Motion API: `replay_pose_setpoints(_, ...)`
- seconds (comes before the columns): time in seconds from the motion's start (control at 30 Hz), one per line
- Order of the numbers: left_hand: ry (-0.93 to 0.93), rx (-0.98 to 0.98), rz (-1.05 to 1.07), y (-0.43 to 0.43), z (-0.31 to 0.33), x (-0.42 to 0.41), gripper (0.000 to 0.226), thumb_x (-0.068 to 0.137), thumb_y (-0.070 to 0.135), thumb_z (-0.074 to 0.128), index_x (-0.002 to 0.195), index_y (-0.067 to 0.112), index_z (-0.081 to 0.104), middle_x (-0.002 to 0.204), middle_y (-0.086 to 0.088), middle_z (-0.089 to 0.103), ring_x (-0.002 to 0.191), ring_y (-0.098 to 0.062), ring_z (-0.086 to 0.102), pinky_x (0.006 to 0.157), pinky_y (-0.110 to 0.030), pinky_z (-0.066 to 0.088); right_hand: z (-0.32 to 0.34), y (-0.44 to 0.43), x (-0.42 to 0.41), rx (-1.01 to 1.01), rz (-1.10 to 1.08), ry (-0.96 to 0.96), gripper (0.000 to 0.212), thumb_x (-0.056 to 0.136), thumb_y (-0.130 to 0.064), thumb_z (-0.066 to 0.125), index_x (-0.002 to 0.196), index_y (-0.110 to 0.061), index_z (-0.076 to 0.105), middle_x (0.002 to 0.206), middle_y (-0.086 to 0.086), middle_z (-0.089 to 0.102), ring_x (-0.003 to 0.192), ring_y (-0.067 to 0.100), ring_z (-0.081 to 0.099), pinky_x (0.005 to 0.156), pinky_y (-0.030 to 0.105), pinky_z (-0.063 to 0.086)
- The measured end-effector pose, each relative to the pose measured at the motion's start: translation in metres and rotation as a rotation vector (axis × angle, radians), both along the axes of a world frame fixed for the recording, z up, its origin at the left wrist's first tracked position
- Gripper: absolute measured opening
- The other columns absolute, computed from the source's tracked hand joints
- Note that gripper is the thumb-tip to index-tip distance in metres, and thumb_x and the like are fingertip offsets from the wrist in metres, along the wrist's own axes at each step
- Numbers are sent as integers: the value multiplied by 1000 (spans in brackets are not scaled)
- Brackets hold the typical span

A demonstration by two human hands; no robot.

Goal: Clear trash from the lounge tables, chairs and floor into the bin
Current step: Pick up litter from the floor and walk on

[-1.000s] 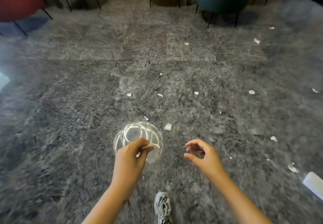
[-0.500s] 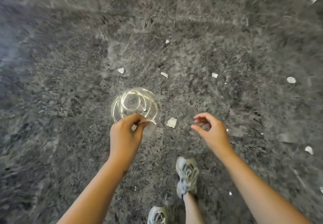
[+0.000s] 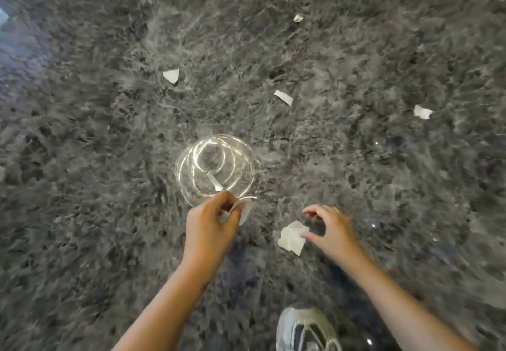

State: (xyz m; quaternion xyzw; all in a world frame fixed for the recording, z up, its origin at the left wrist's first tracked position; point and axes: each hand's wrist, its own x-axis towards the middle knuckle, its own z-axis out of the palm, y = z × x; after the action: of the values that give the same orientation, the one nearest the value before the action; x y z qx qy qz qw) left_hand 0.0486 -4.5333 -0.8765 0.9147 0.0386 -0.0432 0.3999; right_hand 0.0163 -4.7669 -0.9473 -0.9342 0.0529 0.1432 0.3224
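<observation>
Head view: gripped a clear plastic cup (image 3: pixel 216 168) by its near rim in the left hand (image 3: pixel 210 224), a white sliver (image 3: pixel 246 211) pinched against it. Held the right hand (image 3: pixel 332 230) open and empty over a crumpled paper scrap (image 3: pixel 291 238) just right of the cup on grey carpet (image 3: pixel 109 213). Judged mid floor pickup; called next for a pinch on that scrap, then a drop into the cup.

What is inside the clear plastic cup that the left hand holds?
Through the clear plastic cup one small pale scrap shows, with grey carpet seen behind. The left hand covers the cup's near edge, so anything there is hidden.
</observation>
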Motion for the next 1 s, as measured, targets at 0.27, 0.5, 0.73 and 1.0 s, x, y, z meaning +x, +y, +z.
replay_pose_setpoints(0.27, -11, -105, 13, -6, -58, 16, 29, 81, 20, 69, 59, 26, 51, 60, 16, 60, 65, 3, 58, 58, -8, 41, -47, 9, 17, -186, 146, -18, 15, 77, -33, 68, 87, -23, 64, 85, -12, 59, 95, 13, 50, 71, 27, 20)
replay_pose_setpoints(0.5, 34, -183, 23, -4, -47, 15, 25, 78, 19, 73, 66, 31, 56, 61, 20, 62, 65, 12, 59, 57, 0, 38, 24, 50, 50, 263, 90, -206, 23, 65, -20, 81, 66, -32, 61, 63, -22, 54, 72, 1, 52, 77, 29, 41)
replay_pose_setpoints(0.73, 121, -323, 12, 25, -30, 12, 19, 83, 26, 67, 77, 43, 60, 64, 18, 68, 63, 3, 63, 61, -14, 51, 29, 88, 64, 364, 84, -312, 21, 70, -10, 78, 68, -23, 62, 64, -14, 58, 63, 2, 53, 63, 16, 44)
replay_pose_setpoints(1.0, 87, -144, 172, 66, -36, 5, 17, 80, 8, 65, 91, 20, 70, 67, 12, 64, 59, 2, 57, 53, -8, 39, 18, 142, 74, 488, 234, -283, 10, 78, -18, 72, 77, -24, 64, 70, -17, 62, 69, -4, 58, 65, 6, 42)
